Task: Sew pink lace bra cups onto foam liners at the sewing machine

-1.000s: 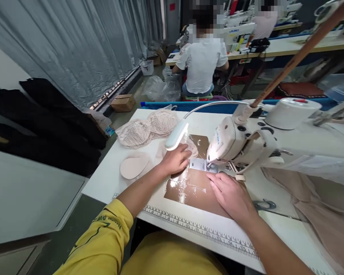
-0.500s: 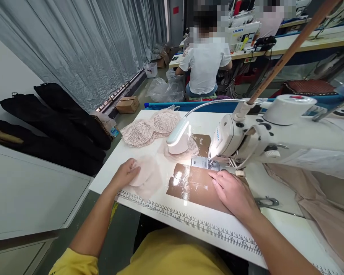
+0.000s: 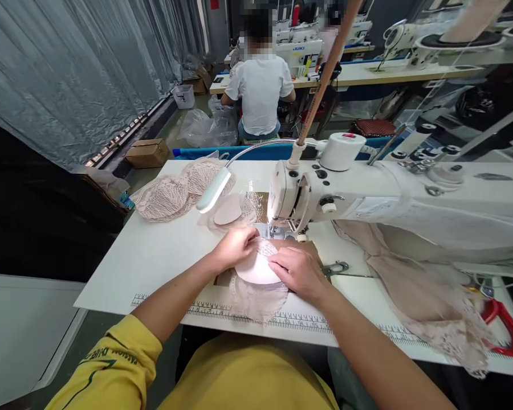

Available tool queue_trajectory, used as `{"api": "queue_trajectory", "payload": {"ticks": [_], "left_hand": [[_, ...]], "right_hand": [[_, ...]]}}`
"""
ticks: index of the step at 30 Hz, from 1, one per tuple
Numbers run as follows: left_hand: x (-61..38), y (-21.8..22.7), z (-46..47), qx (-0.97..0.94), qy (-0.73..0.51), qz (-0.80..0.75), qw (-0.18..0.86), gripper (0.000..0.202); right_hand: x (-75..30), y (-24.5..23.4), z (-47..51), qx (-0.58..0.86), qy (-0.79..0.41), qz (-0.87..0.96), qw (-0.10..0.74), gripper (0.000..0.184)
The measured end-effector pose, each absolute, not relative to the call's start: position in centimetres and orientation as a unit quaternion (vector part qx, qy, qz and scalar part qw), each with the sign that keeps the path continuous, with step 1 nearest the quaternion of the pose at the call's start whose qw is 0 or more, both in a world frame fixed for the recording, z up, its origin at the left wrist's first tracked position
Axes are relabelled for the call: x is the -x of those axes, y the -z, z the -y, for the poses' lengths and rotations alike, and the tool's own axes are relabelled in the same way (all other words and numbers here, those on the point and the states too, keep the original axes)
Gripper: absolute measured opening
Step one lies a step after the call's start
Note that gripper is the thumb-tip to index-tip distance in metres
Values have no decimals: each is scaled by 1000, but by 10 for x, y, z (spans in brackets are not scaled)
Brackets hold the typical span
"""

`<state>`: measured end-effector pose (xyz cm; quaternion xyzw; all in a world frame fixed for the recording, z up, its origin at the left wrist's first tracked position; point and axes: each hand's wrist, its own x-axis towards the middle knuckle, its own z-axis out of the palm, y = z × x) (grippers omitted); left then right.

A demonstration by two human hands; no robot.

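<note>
A pale oval foam pad [image 3: 256, 269] lies on a piece of beige lace [image 3: 256, 299] on the white table [image 3: 154, 256], just in front of the needle of the white sewing machine [image 3: 367, 191]. My left hand [image 3: 235, 246] presses on the pad's upper left edge with curled fingers. My right hand [image 3: 297, 270] lies flat on its right side, fingers pointing left. A second foam pad [image 3: 228, 216] rests behind, under the machine's white lamp [image 3: 214, 191].
A heap of beige lace cups [image 3: 175, 191] sits at the table's back left. Beige lace fabric [image 3: 414, 290] hangs under the machine arm at right, near red-handled scissors [image 3: 507, 327]. A ruler [image 3: 308, 324] runs along the front edge. A person in a white shirt [image 3: 260, 91] sits ahead.
My left hand took the foam pad with lace from the table's left and brought it in front of the needle. My right hand now rests on it. The view shifted right.
</note>
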<state>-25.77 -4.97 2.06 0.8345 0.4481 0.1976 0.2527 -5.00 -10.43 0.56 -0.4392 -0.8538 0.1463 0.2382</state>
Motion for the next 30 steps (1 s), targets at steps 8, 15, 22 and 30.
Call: {"api": "queue_trajectory", "payload": {"ticks": [8,15,22,30], "left_hand": [[253,-30,73,-908,-170,-374,87,20],[241,-11,75,-940,-118,-310,75,25],[247,-13,62,-938,-132,-309,85,35],[249,-11,44,-952,-95,-278,88,46]], "right_hand": [[52,-1,103,453,-99,856,227,28],[51,2,100,520,-63,825,212,17],[55,3,97,545,-27,826,143,24],[59,3,94,577,-16,807,125,29]]}}
